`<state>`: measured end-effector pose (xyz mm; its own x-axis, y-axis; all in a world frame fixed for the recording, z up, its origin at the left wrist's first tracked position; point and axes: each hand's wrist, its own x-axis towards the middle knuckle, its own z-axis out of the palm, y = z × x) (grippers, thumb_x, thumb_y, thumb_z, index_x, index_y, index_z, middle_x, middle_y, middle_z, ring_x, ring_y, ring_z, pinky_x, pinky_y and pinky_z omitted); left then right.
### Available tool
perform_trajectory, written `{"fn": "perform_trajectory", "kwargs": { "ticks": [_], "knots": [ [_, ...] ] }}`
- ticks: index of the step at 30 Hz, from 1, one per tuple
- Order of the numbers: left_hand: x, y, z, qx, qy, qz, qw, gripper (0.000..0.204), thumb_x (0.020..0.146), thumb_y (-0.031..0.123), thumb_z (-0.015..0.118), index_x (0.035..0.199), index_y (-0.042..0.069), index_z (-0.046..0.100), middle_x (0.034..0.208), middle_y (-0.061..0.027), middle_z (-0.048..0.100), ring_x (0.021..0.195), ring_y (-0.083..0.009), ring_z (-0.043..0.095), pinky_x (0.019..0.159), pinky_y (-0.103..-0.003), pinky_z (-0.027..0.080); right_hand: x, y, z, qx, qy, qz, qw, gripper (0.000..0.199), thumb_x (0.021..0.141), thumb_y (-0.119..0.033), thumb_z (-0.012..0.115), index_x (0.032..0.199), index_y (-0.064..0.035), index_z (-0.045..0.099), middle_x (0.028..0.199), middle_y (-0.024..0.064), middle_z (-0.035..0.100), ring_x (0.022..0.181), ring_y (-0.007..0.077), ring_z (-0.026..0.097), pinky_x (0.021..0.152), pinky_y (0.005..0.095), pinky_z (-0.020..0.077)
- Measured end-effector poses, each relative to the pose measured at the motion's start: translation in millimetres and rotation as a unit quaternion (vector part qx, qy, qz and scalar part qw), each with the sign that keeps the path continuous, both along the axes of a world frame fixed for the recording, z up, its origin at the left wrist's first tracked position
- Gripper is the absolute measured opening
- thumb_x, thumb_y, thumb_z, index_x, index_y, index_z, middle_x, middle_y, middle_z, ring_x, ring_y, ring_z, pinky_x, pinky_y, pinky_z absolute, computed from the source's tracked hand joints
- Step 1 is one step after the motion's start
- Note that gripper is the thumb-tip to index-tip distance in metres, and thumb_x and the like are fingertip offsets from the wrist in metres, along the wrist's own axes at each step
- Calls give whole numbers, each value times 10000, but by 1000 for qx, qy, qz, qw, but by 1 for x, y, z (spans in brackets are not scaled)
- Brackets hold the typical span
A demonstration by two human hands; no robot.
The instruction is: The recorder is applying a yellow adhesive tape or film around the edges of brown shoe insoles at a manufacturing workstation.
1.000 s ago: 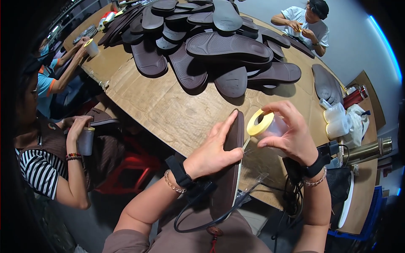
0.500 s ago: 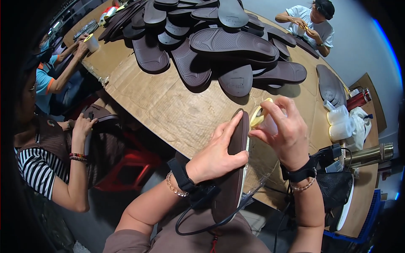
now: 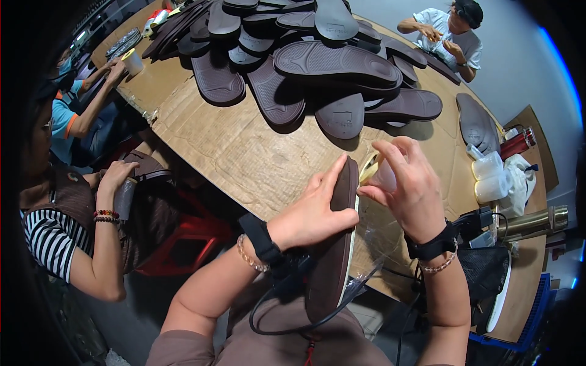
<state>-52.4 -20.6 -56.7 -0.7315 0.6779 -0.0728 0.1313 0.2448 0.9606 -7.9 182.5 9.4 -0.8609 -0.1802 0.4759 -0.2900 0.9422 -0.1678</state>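
Here, nearest the camera, the left hand (image 3: 312, 210) lies flat along a dark brown shoe sole (image 3: 334, 256) that stands on edge, heel end down at the lap, toe end up; fingers (image 3: 329, 180) together and pressed on its side face, thumb wrapped round the near side. A black cable (image 3: 287, 317) loops under the sole's lower end. Right hand (image 3: 410, 186) is just beside the sole's upper edge, fingers curled and clamped on a small roll of clear tape (image 3: 373, 169) with a yellowish core, roll touching the sole's pale rim near the toe. Both wrists wear black straps and bead bracelets. Sole sits over the near edge of the worn wooden table (image 3: 244, 152). Right of the hands: white plastic cups (image 3: 491, 180), a metal flask (image 3: 534, 222). Further out, a big pile of brown soles (image 3: 317, 67) covers the table middle. Far side, a person in a white shirt (image 3: 448, 36) works with both hands; on the left, a person in a striped top (image 3: 52, 238) and another in blue (image 3: 67, 119).
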Motion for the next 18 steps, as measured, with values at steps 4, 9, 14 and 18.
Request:
{"fn": "perform_trajectory", "kwargs": {
  "ticks": [4,9,14,18],
  "knots": [
    [-23,4,2,-60,26,-7,998,934,883,334,696,1665,186,207,1494,-321,397,1217,-363,573,1069,-425,479,-2,0,-1,-14,6,10,1000,823,638,-231,938,1357,-71,573,1216,144,649,1078,381,644,924,450,542],
    [-30,13,4,-45,8,5,999,868,825,388,714,1554,80,355,1471,-326,459,1292,-440,541,1107,-447,448,-3,10,-1,7,-45,9,999,787,686,-277,916,1357,-64,566,1207,163,666,1099,390,649,941,456,536],
    [-22,17,2,-17,54,17,998,807,812,222,715,1525,106,355,1361,-169,543,1250,-319,582,1026,-400,506,3,13,-2,-41,-104,-9,994,766,754,-369,884,1367,-54,551,1206,194,659,1089,411,651,919,462,546],
    [-16,9,5,69,1,-5,998,868,776,147,731,1544,120,328,1400,-135,469,1327,-299,525,1029,-417,515,10,16,1,-98,-100,26,990,728,818,-407,827,1378,-40,541,1227,222,641,1106,414,652,938,446,540]
  ]
}}
